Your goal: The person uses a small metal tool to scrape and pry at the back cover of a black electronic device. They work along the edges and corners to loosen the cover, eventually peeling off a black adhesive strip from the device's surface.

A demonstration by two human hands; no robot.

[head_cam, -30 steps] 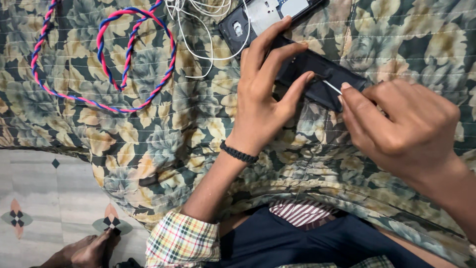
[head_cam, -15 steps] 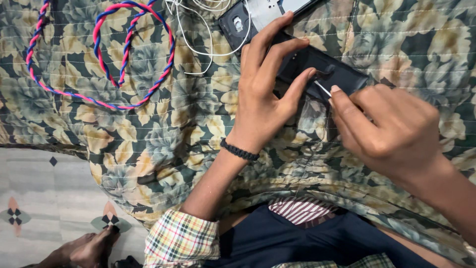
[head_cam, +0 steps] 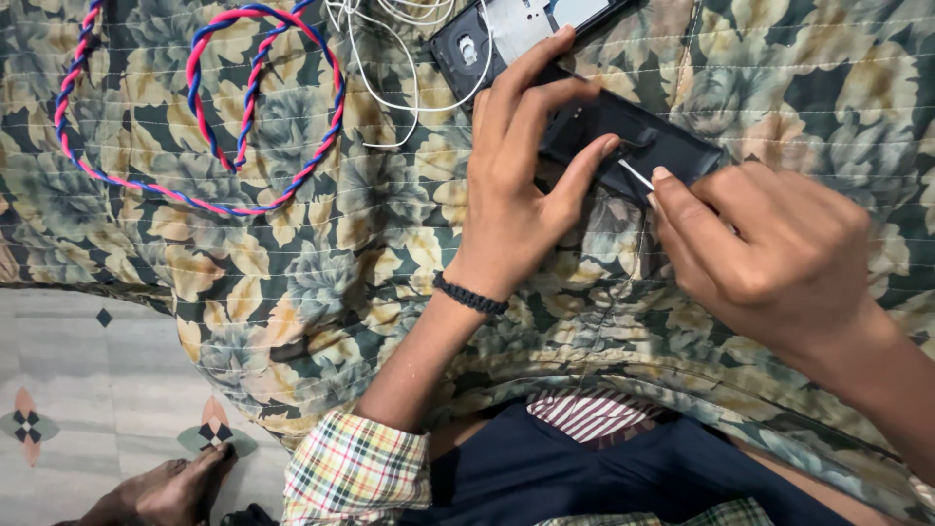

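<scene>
While both hands work at the upper right of the frame, the scene reads as follows.

Hidden parts: the near end of the black phone body lies under the left hand; the second opened phone is cut off by the top edge; the white cable also runs out past the top edge.
Hard to make out: the inner detail of the black phone body is too dark to tell; the tip of the thin white tool meets it at a point that cannot be read exactly.
Left hand: fingers spread and pressed down on the black phone body, thumb touching its lower edge; a black bracelet sits at the wrist.
Right hand: fingers pinched together on the thin white tool, which points up and left at the black phone body.
Black phone body, place: upper right of centre, flat on the floral cloth, just below the second opened phone.
Open shell: the second opened phone shows a pale inner plate inside its dark frame.
Twisted cord: pink and blue, looped at upper left, well apart from both hands.
Lower left: tiled floor with a bare foot at the bottom edge.
Lower centre: checked sleeve.
</scene>
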